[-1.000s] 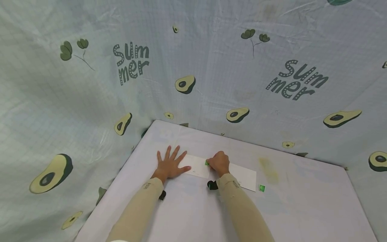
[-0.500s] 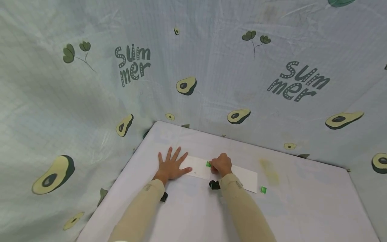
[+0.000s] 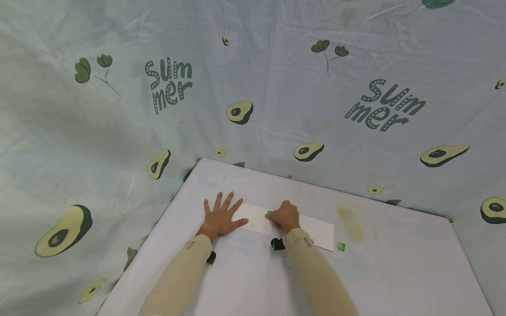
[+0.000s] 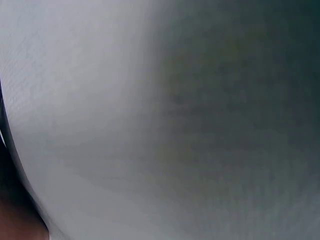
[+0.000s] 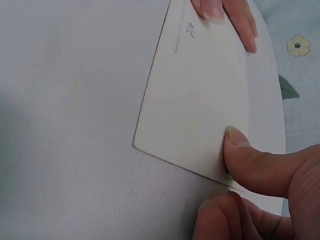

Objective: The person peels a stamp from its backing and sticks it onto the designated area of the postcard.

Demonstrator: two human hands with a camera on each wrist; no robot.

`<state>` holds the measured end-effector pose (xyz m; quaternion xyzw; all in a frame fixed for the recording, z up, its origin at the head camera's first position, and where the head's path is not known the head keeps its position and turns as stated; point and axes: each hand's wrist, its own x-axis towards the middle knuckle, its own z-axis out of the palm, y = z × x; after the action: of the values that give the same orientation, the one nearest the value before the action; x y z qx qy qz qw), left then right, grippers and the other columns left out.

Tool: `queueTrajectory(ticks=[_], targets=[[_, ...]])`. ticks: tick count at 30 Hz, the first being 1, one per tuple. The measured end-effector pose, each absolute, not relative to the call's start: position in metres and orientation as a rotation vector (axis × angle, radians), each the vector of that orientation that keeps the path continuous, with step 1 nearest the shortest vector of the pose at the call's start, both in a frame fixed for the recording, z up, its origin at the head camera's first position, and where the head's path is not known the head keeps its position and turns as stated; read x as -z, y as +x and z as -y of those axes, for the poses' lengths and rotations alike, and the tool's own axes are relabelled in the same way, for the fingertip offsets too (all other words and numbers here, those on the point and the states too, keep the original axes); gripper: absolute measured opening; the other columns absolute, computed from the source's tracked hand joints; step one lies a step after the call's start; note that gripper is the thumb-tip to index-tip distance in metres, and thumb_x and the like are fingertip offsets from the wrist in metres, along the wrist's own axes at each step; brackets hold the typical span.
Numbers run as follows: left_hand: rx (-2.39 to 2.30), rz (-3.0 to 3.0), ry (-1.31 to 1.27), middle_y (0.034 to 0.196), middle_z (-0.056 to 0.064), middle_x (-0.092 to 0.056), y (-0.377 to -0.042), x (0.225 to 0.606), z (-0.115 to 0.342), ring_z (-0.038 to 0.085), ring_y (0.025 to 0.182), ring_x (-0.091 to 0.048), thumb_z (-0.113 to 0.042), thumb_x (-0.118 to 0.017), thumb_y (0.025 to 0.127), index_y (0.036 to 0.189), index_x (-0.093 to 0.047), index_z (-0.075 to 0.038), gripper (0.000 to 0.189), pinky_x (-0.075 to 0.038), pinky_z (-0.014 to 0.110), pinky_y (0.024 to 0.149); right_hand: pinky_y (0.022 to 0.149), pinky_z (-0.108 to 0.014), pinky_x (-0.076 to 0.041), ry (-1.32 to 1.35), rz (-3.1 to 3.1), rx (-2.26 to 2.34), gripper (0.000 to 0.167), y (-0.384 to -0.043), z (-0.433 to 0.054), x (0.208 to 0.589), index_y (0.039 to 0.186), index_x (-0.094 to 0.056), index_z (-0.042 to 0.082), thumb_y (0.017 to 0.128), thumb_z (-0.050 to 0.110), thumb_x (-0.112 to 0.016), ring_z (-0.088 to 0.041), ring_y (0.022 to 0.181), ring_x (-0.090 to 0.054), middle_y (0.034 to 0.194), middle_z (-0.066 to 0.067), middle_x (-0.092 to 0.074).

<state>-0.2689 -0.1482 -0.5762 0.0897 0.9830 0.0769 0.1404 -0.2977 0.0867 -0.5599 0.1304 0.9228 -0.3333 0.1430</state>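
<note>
In the head view my left hand (image 3: 221,219) lies flat with fingers spread, thumb and fingertips over the left end of a white card (image 3: 257,224). At the card's right end, my right hand (image 3: 286,216) has its thumb laid on a small green square sticker (image 3: 269,212), which it partly covers. Seen from the right wrist, the thumb (image 5: 242,152) presses the card near its edge while the other fingers (image 5: 222,215) stay curled beside that edge. Faint print and a small bird mark (image 5: 190,30) show on the card. The left wrist view holds only a blurred pale surface.
A second white card (image 3: 322,232) lies to the right, partly under the right wrist. Beyond its corner sits another green square sticker (image 3: 341,246). The white table (image 3: 395,263) meets avocado-printed cloth walls (image 3: 269,79) at the back and left.
My right thumb has shifted left onto the green sticker, which was more exposed half a second ago. The left hand has stayed flat on the card.
</note>
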Motion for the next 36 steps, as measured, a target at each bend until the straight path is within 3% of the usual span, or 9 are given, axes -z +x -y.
queueTrajectory(ticks=[7, 13, 18, 21, 24, 26, 29, 36], targets=[[-0.224, -2.847, 0.3, 0.179, 0.004, -0.003, -0.266, 0.577, 0.141, 0.043, 0.164, 0.003, -0.08, -0.039, 0.097, 0.167, -0.02, -0.036, 0.085, -0.001, 0.08, 0.122, 0.058, -0.027, -0.045, 0.372, -2.689, 0.839, 0.052, -0.299, -0.099, 0.562, 0.107, -0.065, -0.007, 0.079, 0.028, -0.091, -0.021, 0.069, -0.058, 0.084, -0.012, -0.066], [-0.276, -2.839, 0.332, 0.179, 0.006, -0.003, -0.27, 0.577, 0.138, 0.044, 0.164, 0.004, -0.081, -0.038, 0.096, 0.168, -0.02, -0.032, 0.088, 0.003, 0.079, 0.122, 0.051, -0.025, -0.042, 0.401, -2.65, 0.905, 0.035, -0.294, -0.114, 0.554, 0.093, -0.068, -0.003, 0.081, 0.02, -0.09, -0.016, 0.056, -0.057, 0.065, -0.008, -0.064], [-0.36, -2.82, 0.316, 0.179, 0.008, -0.004, -0.274, 0.572, 0.14, 0.046, 0.163, 0.005, -0.079, -0.042, 0.096, 0.167, -0.023, -0.028, 0.089, 0.005, 0.08, 0.121, 0.053, -0.026, -0.043, 0.256, -2.735, 0.993, 0.02, -0.285, -0.121, 0.55, 0.086, -0.068, 0.0, 0.085, 0.013, -0.083, -0.019, 0.063, -0.058, 0.072, -0.008, -0.065], [-0.417, -2.821, 0.304, 0.178, 0.008, -0.009, -0.277, 0.567, 0.141, 0.045, 0.164, 0.001, -0.074, -0.045, 0.098, 0.167, -0.026, -0.026, 0.086, 0.002, 0.081, 0.121, 0.064, -0.032, -0.051, 0.121, -2.825, 1.017, 0.019, -0.28, -0.124, 0.551, 0.095, -0.071, 0.001, 0.089, 0.017, -0.08, -0.023, 0.076, -0.062, 0.089, -0.011, -0.071], [-0.487, -2.845, 0.311, 0.177, 0.008, -0.017, -0.28, 0.561, 0.136, 0.043, 0.164, -0.006, -0.071, -0.046, 0.1, 0.166, -0.029, -0.023, 0.083, -0.003, 0.08, 0.122, 0.088, -0.044, -0.058, 0.018, -2.915, 0.999, 0.033, -0.275, -0.13, 0.55, 0.118, -0.07, 0.002, 0.093, 0.023, -0.077, -0.031, 0.105, -0.068, 0.118, -0.016, -0.072], [-0.497, -2.867, 0.316, 0.177, 0.006, -0.019, -0.282, 0.556, 0.131, 0.04, 0.164, -0.007, -0.071, -0.045, 0.1, 0.167, -0.028, -0.025, 0.083, -0.004, 0.079, 0.123, 0.105, -0.054, -0.053, -0.063, -2.963, 0.949, 0.049, -0.272, -0.135, 0.547, 0.134, -0.064, 0.002, 0.095, 0.028, -0.076, -0.038, 0.127, -0.062, 0.139, -0.019, -0.065], [-0.495, -2.916, 0.328, 0.177, 0.003, -0.019, -0.283, 0.547, 0.12, 0.038, 0.165, -0.007, -0.072, -0.045, 0.1, 0.167, -0.027, -0.028, 0.082, -0.003, 0.078, 0.123, 0.118, -0.064, -0.039, -0.199, -3.039, 0.759, 0.067, -0.27, -0.142, 0.54, 0.151, -0.051, 0.004, 0.098, 0.04, -0.07, -0.043, 0.147, -0.045, 0.16, -0.02, -0.048], [-0.348, -2.998, 0.37, 0.179, 0.0, -0.004, -0.289, 0.525, 0.092, 0.04, 0.165, 0.006, -0.08, -0.038, 0.097, 0.167, -0.015, -0.041, 0.084, 0.002, 0.081, 0.121, 0.122, -0.08, -0.009, -0.302, -3.115, 0.438, 0.084, -0.268, -0.159, 0.519, 0.165, -0.031, 0.016, 0.101, 0.065, -0.051, -0.045, 0.161, -0.016, 0.174, -0.016, -0.022]])
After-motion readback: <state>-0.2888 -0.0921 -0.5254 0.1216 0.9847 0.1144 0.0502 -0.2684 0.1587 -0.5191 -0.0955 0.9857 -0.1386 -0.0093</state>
